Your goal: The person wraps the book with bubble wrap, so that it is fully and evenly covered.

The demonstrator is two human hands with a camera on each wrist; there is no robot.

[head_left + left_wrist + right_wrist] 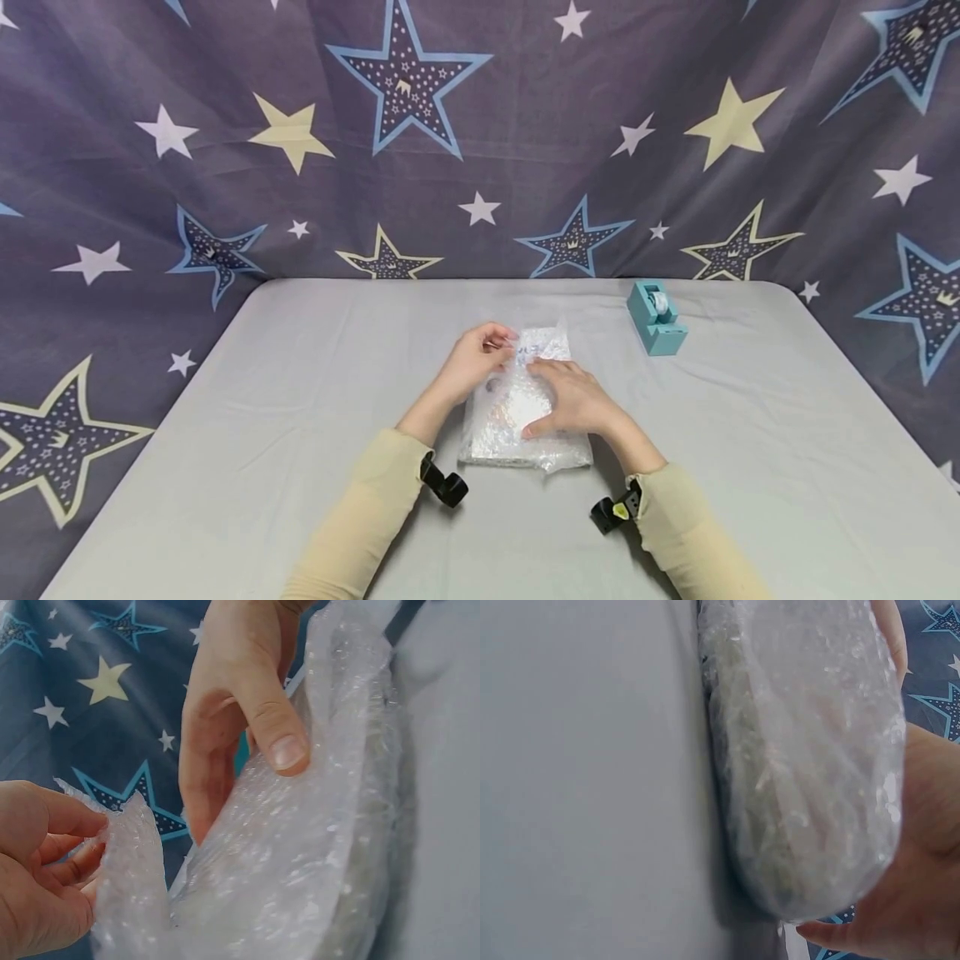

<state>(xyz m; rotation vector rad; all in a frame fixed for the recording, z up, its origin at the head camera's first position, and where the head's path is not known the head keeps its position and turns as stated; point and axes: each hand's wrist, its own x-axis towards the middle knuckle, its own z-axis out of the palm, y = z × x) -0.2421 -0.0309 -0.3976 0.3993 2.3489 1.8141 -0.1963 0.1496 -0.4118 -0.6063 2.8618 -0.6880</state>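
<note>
A flat, book-like package in clear bubble wrap (517, 417) lies on the table before me; the wrap blurs what is inside. My left hand (477, 360) is at its far left edge, pinching a loose flap of bubble wrap (133, 877) between thumb and fingers, as the left wrist view shows. On the package's right side rests my right hand (573, 398), fingers spread and thumb apart, touching the wrap from above. The right wrist view shows the package's rounded, wrapped end (817, 847) close up, with part of the right hand (922, 847) beside it.
A teal tape dispenser (656, 318) with a roll of tape stands toward the back right of the table. Grey cloth covers the table (300, 417). Behind it hangs a dark curtain (525, 167) printed with stars.
</note>
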